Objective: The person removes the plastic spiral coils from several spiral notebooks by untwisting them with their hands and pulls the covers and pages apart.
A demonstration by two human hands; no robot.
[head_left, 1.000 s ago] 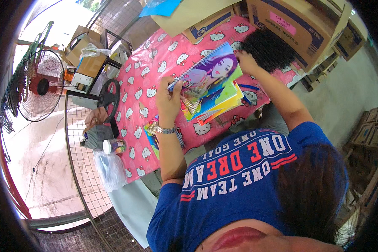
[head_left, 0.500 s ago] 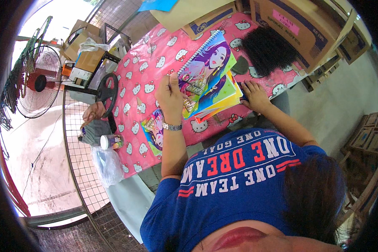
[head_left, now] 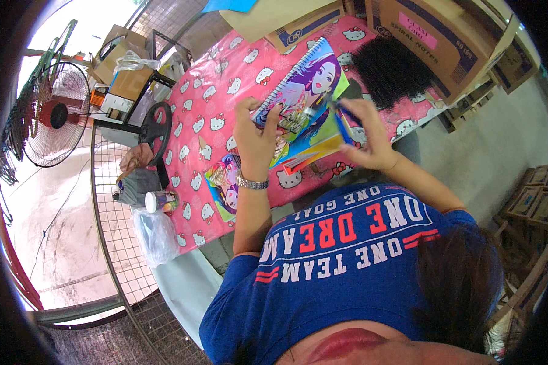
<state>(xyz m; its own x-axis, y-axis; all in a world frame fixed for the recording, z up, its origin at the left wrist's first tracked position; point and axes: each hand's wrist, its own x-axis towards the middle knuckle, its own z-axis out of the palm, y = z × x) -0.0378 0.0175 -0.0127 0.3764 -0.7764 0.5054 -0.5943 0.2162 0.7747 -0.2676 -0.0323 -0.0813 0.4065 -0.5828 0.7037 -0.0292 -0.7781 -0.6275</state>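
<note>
Spiral nb (head_left: 313, 85), ctr of frame, slightly above mid, is gripped at its coil edge by L hand (head_left: 256, 135), thumb pressed on the cover. By R hand (head_left: 371, 137), just right of ctr, a blue-handled tool (head_left: 345, 125) is held w/ fingers curled; it's blurred, so exact type & any contact w/ the nb can't be told. More bright nbs (head_left: 316, 149) are stacked under the held one. Another nb (head_left: 222, 187), left of & below ctr, is partly hidden by the L wrist. Black coils (head_left: 391, 73) are piled upper right, next to a cardboard box (head_left: 432, 52). All are set on a desk (head_left: 192, 115) w/ pink patterned cover. A white-lidded jar (head_left: 160, 202) is seen near its left edge.
</note>
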